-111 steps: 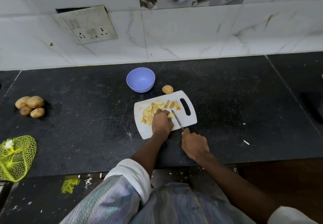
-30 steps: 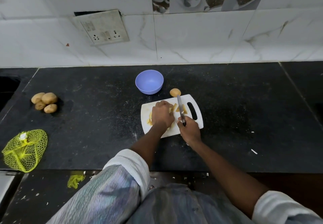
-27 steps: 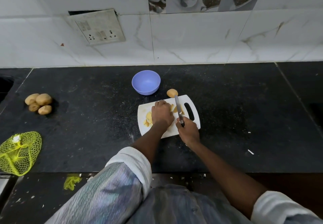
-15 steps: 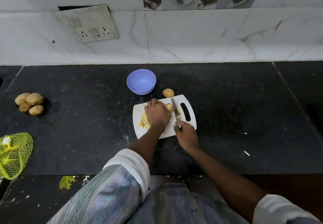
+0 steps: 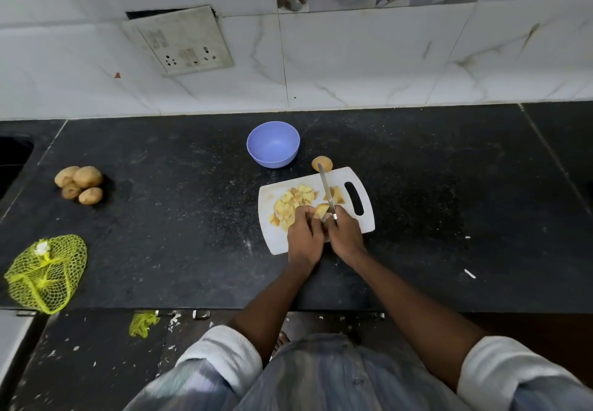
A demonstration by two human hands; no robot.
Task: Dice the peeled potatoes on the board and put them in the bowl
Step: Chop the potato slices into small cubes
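White plastic is carrying the work: the cutting board (image 5: 359, 218) is lying on the black tabletop (image 5: 176, 234), with a heap of diced potato (image 5: 290, 202) spreading over its left half and two more cut pieces (image 5: 337, 195) sitting just right of the blade. The left hand (image 5: 303, 239) is curling its fingers over a potato chunk (image 5: 322, 210) at the near middle of the board, pinning it. The right hand (image 5: 345, 235) is gripping the handle of the knife (image 5: 326, 189), its blade pointing away toward the far edge, right alongside that chunk.

The two hands are nearly touching, so the main risk, as I judge it, is the blade coming down onto the left fingertips, which are sitting close beside the edge; a small wet chunk could also be rolling or slipping under pressure and dragging the fingers into the cut. The board is lying askew, and a hard push could be sliding it on the stone. Dice near the left rim could be tumbling off when they are scraped together.

The blue bowl (image 5: 273, 149) is standing just beyond the board's far left corner and is holding nothing that I can see, so the transfer is not yet begun. One peeled potato (image 5: 322, 164) is waiting at the board's far edge, right of the bowl. At the left near edge a yellow net bag (image 5: 45, 274) is lying slack, its contents unclear.
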